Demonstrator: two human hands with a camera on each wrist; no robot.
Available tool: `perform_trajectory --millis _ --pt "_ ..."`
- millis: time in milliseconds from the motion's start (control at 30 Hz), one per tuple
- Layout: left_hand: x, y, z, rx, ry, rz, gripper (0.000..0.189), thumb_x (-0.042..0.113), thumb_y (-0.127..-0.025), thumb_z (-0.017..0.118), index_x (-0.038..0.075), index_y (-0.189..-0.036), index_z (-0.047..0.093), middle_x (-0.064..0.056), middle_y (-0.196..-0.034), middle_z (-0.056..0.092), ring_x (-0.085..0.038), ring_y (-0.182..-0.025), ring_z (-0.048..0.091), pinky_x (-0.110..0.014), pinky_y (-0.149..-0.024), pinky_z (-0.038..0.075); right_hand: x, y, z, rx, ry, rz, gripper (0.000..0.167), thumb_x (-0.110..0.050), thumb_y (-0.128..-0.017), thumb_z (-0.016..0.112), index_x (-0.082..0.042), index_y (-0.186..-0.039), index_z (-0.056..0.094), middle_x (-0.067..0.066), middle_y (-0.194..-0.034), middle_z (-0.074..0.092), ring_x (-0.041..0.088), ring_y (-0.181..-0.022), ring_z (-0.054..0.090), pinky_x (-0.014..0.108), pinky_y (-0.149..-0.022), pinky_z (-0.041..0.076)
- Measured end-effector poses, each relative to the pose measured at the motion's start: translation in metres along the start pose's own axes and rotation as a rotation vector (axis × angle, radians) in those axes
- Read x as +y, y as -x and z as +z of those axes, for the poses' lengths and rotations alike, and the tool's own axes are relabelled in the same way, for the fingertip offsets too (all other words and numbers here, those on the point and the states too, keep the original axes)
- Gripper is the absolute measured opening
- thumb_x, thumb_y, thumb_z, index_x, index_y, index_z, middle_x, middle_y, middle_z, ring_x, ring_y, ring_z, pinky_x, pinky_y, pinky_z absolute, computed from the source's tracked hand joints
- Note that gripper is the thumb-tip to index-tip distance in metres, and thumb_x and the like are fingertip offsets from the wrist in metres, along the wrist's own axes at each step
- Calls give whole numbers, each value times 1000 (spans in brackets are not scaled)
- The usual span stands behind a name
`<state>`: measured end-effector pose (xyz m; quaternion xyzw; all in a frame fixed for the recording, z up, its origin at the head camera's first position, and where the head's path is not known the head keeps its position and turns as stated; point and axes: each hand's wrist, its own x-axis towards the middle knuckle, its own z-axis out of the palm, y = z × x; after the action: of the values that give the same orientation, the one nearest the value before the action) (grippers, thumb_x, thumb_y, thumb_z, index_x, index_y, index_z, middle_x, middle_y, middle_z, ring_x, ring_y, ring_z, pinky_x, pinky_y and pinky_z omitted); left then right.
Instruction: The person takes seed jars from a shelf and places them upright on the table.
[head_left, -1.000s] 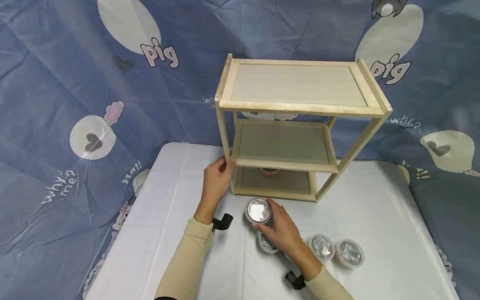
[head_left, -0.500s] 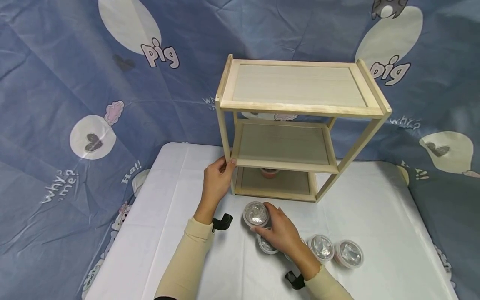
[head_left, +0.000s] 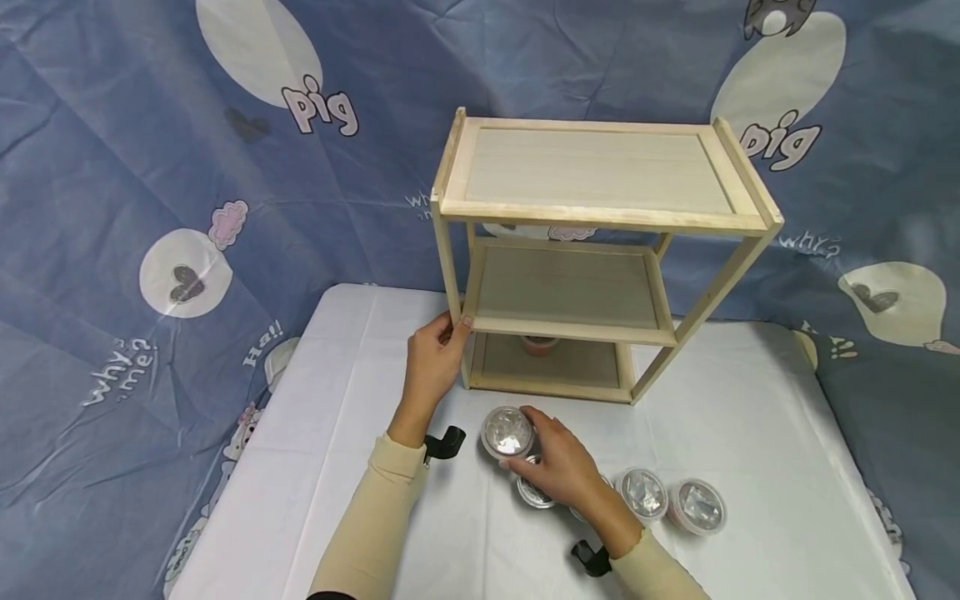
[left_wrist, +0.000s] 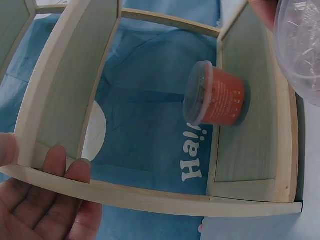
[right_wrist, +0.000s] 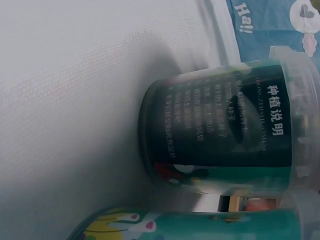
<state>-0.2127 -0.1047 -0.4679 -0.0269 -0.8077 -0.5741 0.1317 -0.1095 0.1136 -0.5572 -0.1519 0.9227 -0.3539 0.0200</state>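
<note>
My left hand (head_left: 433, 360) grips the left front post of a three-tier wooden shelf (head_left: 570, 329) at its middle tier. In the left wrist view, fingers (left_wrist: 77, 171) curl round that post. My right hand (head_left: 558, 467) holds a round plastic tub (head_left: 506, 432) with a clear lid, thumb and fingers on its right side, in front of the shelf. A tub with a dark label and white writing (right_wrist: 215, 125) fills the right wrist view, where no fingers show. On the bottom tier stands an orange-labelled tub (left_wrist: 225, 97), partly hidden by the middle tier in the head view.
Several more lidded tubs stand on the white-covered table (head_left: 750, 442); a pair, the right-hand tub (head_left: 698, 506) and its neighbour (head_left: 642, 494), are beside my right wrist. Another tub (head_left: 534, 493) is partly under my right hand. Blue printed cloth (head_left: 360, 200) hangs behind the shelf.
My right hand and the tub in it have shifted slightly left and towards me, away from the shelf. The left hand keeps its grip on the post; the shelf has not moved.
</note>
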Motion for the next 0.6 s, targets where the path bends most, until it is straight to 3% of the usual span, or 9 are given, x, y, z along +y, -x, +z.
perform_trajectory --millis 267,467,600 --pt "0 -2 -1 2 -1 12 36 30 -103 67 2 -125 75 -14 -104 78 -23 -96 75 -44 -82 60 0 -1 -2 -22 3 -52 82 -47 -82 88 -8 -146 56 12 -138 66 49 -128 57 61 -110 42" --pt "0 -2 0 5 2 10 35 30 -103 68 2 -123 76 -14 -105 78 -24 -96 75 -44 -82 60 1 -3 -2 -31 61 -182 84 -46 -81 89 -2 -145 56 13 -136 66 32 -131 59 65 -118 28" --pt "0 0 0 7 2 7 35 29 -103 67 2 -123 76 -15 -104 78 -25 -96 75 -44 -82 60 -1 -3 -1 -54 83 -205 85 -48 -82 88 -2 -145 56 12 -138 65 32 -134 56 63 -119 27"
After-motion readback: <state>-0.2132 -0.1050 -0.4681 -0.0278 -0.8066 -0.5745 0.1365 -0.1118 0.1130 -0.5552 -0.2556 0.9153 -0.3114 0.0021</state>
